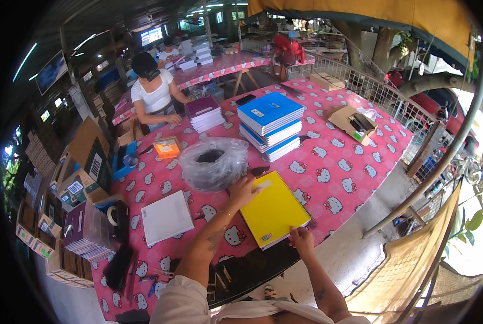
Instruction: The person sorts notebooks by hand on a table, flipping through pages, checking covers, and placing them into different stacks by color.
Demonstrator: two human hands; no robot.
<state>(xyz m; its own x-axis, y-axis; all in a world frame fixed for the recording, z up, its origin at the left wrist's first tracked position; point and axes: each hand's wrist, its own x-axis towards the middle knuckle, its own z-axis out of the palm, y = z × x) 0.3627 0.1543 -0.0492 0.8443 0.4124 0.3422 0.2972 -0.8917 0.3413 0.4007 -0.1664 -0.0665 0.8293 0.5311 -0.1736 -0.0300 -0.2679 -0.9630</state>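
"What do we record first?"
"The table (336, 162), covered in pink patterned cloth. On it we find a stack of blue notebooks (271, 127), piled beyond the working position."
"Next?"
"A clear plastic bag (209, 171), bunched up. Just beside it, on the near part of the table, we log the yellow notebook (274, 210), spiral binding to the right. A white notebook (167, 218) lies flat farther left."
"And the grip?"
"We see the left hand (244, 191) partly open at the yellow notebook's upper left edge; we cannot tell whether it grips. The right hand (302, 240), nearly closed, pinches the lower right corner."
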